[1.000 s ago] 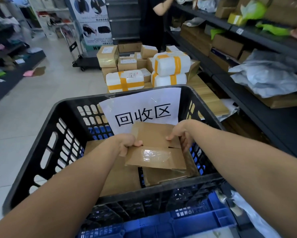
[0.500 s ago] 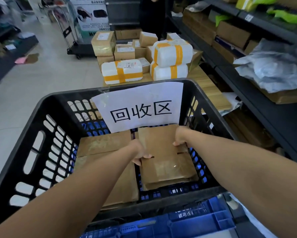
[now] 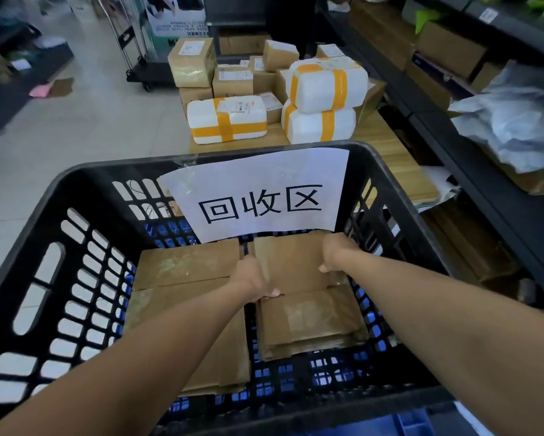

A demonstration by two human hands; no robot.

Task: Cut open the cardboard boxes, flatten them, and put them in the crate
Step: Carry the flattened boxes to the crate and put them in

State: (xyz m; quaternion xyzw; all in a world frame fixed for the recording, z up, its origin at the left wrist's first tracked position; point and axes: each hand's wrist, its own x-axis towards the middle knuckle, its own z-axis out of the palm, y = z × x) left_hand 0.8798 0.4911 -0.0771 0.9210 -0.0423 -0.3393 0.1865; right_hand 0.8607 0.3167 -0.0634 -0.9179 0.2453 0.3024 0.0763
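Flattened cardboard box (image 3: pixel 299 278) lies on the right-hand stack inside the black crate (image 3: pixel 113 169), near the paper sign (image 3: pixel 258 190) on the far wall. Left hand (image 3: pixel 254 278) grips its left edge, thumb on top. Right hand (image 3: pixel 338 251) is curled over its far right part, apparently gripping; fingertips hidden. A second cardboard stack (image 3: pixel 185 272) lies just left.

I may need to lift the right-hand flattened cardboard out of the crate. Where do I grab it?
Probably take the right-hand flattened cardboard by its near edge, coming from above on your side. It lies flat on the crate floor, and that edge has the most open floor before it; the far edge sits close under the paper sign.
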